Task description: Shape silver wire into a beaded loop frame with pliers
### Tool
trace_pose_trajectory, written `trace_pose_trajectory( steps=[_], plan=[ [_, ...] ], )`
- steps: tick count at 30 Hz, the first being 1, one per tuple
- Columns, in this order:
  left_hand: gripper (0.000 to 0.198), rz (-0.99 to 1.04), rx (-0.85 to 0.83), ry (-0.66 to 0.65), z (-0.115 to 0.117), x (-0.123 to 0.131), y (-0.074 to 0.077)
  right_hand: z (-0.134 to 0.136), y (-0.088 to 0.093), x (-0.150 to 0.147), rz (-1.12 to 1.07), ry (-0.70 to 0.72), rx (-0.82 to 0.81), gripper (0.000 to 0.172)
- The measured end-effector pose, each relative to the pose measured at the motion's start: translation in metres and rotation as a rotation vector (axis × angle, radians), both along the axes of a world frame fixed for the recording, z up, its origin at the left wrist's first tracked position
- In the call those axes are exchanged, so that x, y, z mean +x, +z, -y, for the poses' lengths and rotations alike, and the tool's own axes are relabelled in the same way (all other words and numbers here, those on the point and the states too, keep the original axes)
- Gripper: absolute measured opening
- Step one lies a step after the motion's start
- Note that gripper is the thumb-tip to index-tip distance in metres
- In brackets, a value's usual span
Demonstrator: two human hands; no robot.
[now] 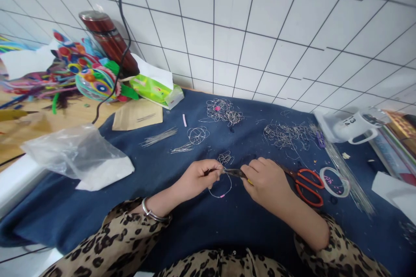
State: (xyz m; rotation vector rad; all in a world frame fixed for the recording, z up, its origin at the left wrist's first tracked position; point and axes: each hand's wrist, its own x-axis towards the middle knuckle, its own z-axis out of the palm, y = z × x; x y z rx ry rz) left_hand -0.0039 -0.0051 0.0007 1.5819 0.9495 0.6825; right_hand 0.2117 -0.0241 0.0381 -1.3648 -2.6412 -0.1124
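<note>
My left hand (198, 177) is closed in a pinch on a thin wire loop (221, 190) that hangs below it and carries a small pink bead. My right hand (266, 179) is closed around small pliers (234, 172), whose dark jaws point left and meet the wire at my left fingertips. Both hands hover just above a dark blue cloth (182, 212). A small coil of wire (225, 157) lies just beyond the hands.
Orange-handled scissors (307, 184) and a tape roll (334, 181) lie right of my right hand. Wire tangles (286, 134), (224, 110), straight wire bundles (159, 137), a plastic bag (78, 153), a white mug (354, 127), a green tissue pack (152, 89) and colourful craft pieces (87, 75) surround the cloth.
</note>
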Motion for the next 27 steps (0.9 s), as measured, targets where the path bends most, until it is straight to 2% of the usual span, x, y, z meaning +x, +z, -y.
trace_pose_trajectory(
  steps=[8,14,27],
  plan=[
    [0.013,0.022,-0.015,0.082,0.0032,0.0013,-0.0044,0.0045,0.007,-0.0043,0.048,-0.037,0.003,0.012],
    [0.014,0.007,0.012,0.103,0.0024,0.0011,-0.0023,0.005,0.0079,-0.0034,0.065,-0.076,-0.006,0.011],
    [0.014,-0.016,0.061,0.108,0.0027,0.0009,-0.0068,0.0049,0.0062,-0.0055,0.057,-0.064,0.022,0.011]
  ],
)
